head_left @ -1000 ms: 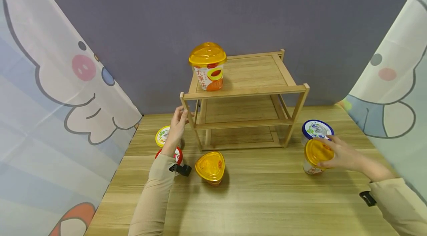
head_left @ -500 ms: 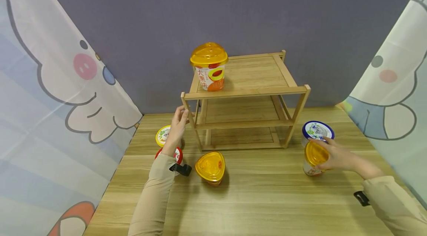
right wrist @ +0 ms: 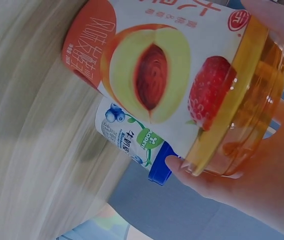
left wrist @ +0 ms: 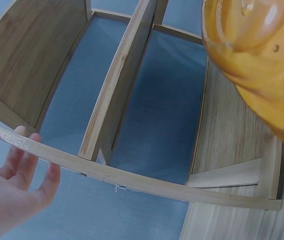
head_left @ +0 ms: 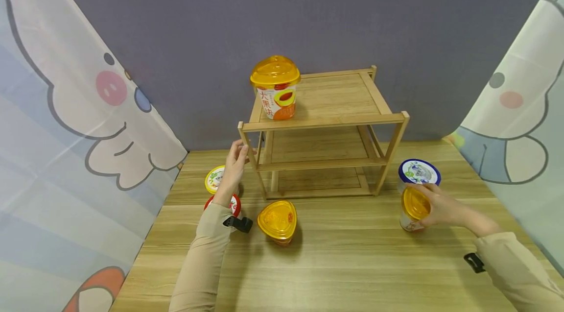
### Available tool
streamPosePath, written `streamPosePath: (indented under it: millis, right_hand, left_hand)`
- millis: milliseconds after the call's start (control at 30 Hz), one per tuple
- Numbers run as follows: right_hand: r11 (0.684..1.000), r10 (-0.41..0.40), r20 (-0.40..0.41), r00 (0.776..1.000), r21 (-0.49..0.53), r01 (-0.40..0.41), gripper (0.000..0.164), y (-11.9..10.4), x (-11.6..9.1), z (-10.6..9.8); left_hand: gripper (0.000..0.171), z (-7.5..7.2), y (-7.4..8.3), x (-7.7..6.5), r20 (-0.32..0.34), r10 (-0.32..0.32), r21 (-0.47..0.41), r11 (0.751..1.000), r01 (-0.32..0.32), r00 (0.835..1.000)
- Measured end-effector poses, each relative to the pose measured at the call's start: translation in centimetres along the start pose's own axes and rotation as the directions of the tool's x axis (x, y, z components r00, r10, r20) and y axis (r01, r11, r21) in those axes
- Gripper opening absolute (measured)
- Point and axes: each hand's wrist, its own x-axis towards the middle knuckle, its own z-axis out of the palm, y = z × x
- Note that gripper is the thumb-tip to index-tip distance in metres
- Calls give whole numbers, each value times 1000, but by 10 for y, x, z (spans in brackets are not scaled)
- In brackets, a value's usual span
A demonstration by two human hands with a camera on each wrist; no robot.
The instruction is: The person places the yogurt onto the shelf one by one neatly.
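Note:
My right hand [head_left: 441, 207] grips a yogurt cup [head_left: 411, 210] by its amber domed lid, at the right of the table. Peach and strawberry pictures cover this cup's side in the right wrist view, with my thumb and fingers [right wrist: 192, 182] around the lid. Just behind it stands a blueberry cup [head_left: 418, 171] with a blue lid. At the left, my left hand [head_left: 236, 159] holds the front left post of a wooden shelf rack [head_left: 323, 120]; its fingers reach past the post in the left wrist view. A matching amber-lidded yogurt cup [head_left: 276, 89] stands on the rack's top tier.
Another amber-lidded cup [head_left: 278, 221] stands before the rack. A yellow-lidded cup [head_left: 214, 180] and a red-lidded cup [head_left: 235, 205] are partly hidden by my left arm. Behind the rack rises a grey backdrop [head_left: 211, 47].
My right hand has shifted slightly left, and its fingers have come further around the cup's lid. My left hand stays at the rack's post.

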Motion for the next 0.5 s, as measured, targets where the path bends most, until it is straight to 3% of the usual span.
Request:
streamPosePath:
  millis: [500]
  right_hand:
    - [998, 60, 1, 998, -11, -60, 84, -7, 2, -3]
  left_hand:
    - [29, 0, 1, 0, -2, -16, -15, 1000, 16, 1000]
